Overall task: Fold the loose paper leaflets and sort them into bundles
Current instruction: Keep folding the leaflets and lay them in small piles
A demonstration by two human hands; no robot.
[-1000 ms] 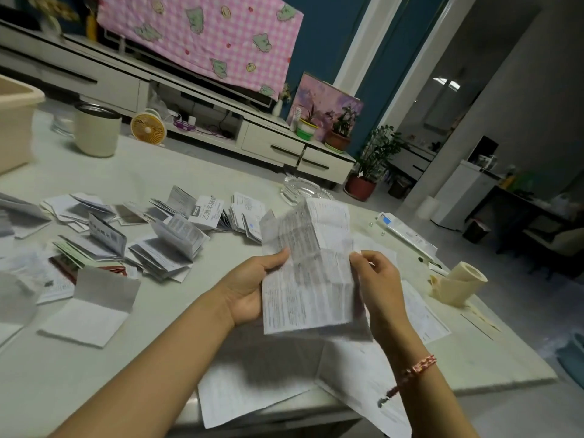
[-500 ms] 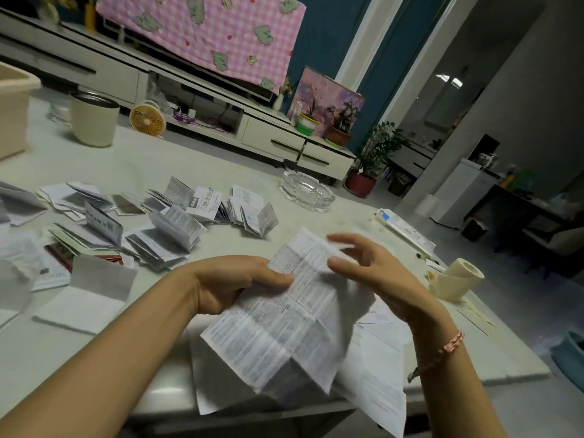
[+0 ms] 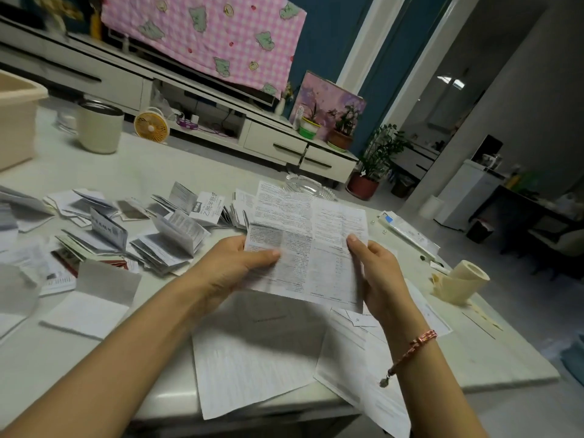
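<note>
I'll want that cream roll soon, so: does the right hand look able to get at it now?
Likely yes, once it lets go: the right hand pinches the leaflet that the left hand also holds. The cream roll sits on the table to its right, with nothing upright between.

The only legible print is a row of large dark characters, "乙酰半胱", followed by a character that is not clear. It stands on a white folded leaflet lying on the bench, beyond the left hand and a little to its left. A small dark block above those characters is too small to read. The held leaflet, pinched between the left hand and the right hand, carries dense columns of fine print, none legible. The loose sheets under both hands show only faint, unreadable lines.
</note>
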